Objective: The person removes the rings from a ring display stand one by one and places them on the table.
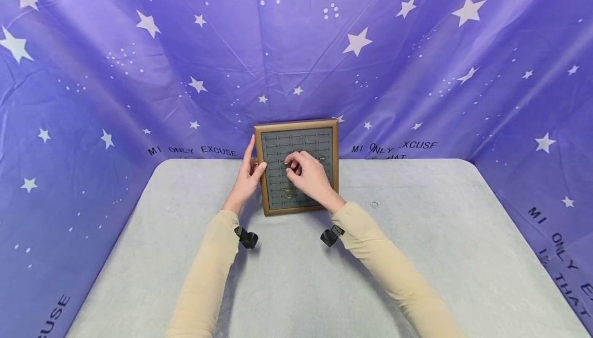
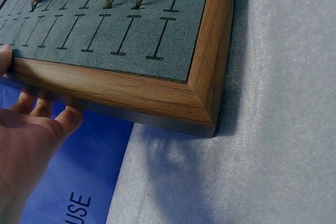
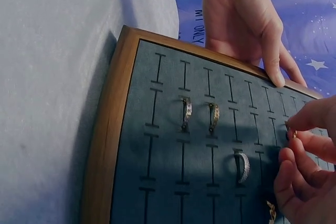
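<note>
Left hand [image 1: 246,179] holding ring board [image 1: 296,125] by left edge, thumb in front, fingers behind. Right hand [image 1: 312,174] over board, fingers bent, narrow grip pinching gold ring [image 3: 294,134].

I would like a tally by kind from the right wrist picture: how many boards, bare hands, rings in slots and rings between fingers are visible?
Rectangular grey-green display board with brown wooden frame: 1
Bare hands, left hand and right hand: 2
Metal rings in slots: 4
Gold-coloured ring in fingers: 1
Total: 8
</note>
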A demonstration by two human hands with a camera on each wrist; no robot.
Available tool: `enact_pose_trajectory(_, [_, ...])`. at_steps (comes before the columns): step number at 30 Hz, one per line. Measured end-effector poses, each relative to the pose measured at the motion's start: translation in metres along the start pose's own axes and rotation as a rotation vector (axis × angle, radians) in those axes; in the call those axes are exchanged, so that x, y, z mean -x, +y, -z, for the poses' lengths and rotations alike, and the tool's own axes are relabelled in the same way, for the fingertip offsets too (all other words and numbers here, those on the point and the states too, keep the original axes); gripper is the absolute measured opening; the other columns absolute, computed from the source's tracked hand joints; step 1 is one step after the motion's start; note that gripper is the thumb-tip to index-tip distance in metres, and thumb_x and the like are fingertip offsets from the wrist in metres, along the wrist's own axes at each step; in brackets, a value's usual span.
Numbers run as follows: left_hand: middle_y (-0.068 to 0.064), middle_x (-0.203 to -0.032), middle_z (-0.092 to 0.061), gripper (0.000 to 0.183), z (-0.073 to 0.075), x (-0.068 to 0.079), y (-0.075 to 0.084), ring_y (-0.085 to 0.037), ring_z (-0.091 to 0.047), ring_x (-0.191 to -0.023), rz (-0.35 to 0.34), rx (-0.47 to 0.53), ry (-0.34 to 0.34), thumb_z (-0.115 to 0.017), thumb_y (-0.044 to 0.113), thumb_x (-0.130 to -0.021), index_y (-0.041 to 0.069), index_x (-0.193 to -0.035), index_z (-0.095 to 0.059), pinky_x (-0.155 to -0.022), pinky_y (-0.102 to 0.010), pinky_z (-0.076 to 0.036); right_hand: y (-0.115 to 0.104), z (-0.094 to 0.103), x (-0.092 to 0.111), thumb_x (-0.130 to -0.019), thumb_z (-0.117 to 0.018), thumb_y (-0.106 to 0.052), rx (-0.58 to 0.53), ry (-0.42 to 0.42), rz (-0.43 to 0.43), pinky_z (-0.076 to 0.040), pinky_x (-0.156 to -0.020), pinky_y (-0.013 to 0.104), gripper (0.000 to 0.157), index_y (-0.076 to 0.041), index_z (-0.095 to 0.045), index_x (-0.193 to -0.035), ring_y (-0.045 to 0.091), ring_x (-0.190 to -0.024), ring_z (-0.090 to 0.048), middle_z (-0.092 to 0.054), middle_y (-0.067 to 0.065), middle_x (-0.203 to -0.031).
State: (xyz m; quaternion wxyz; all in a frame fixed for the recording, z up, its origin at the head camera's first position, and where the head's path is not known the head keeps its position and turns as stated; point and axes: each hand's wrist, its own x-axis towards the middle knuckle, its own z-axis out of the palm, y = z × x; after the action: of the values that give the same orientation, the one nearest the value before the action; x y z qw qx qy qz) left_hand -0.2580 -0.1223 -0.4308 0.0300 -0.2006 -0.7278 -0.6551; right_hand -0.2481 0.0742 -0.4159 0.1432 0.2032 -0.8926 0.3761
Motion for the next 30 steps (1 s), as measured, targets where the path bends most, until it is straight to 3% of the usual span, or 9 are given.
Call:
enact_pose_trajectory(6, [-0.023, -0.106, -0.053, 0.072, 0.0, 0.0, 0.001, -0.025, -0.045, -0.076, -0.004, 0.009, 0.0, -0.048, 0.004, -0.101, 0.016, -0.157, -0.006, -0.067, -0.032, -0.039, -0.002, -0.005, 0.0, -0.086, -0.068, -0.01, -0.002, 0.033, -0.056, -0.04, -0.064, 0.032, 0.01, -0.01, -0.064, -0.096, 0.015, -0.071, -0.049, -0.049, 0.001, -0.083])
enact_pose_trajectory(16, [-0.022, -0.105, -0.053, 0.072, -0.001, 0.0, 0.002, -0.025, -0.046, -0.076, -0.004, 0.02, 0.001, -0.047, 0.003, -0.101, 0.016, -0.157, -0.006, -0.067, -0.036, -0.04, -0.001, -0.012, 0.001, -0.089, -0.066, -0.013, 0.014, 0.108, -0.07, -0.038, -0.06, 0.031, 0.003, -0.011, -0.064, -0.09, 0.014, -0.07, -0.049, -0.048, 0.001, -0.081])
enact_pose_trajectory(23, [-0.023, -0.108, -0.053, 0.071, -0.001, -0.001, 0.001, -0.025, -0.048, -0.082, -0.012, 0.028, 0.009, -0.047, 0.001, -0.1, 0.016, -0.157, -0.006, -0.071, -0.031, -0.041, 0.0, -0.012, 0.001, -0.091, -0.064, -0.016, -0.009, 0.111, -0.069, -0.038, -0.062, 0.031, 0.005, -0.012, -0.062, -0.089, 0.014, -0.07, -0.048, -0.048, 0.001, -0.082])
enact_pose_trajectory(30, [-0.015, -0.097, -0.05, 0.072, -0.001, -0.001, -0.002, -0.024, -0.043, -0.073, 0.007, 0.02, 0.007, -0.047, 0.004, -0.101, 0.017, -0.157, -0.005, -0.066, -0.034, -0.038, 0.0, -0.009, 0.002, -0.092, -0.062, -0.015, -0.112, 0.076, -0.075, -0.042, -0.067, 0.028, 0.007, -0.008, -0.061, -0.09, 0.015, -0.077, -0.05, -0.051, 0.003, -0.089])
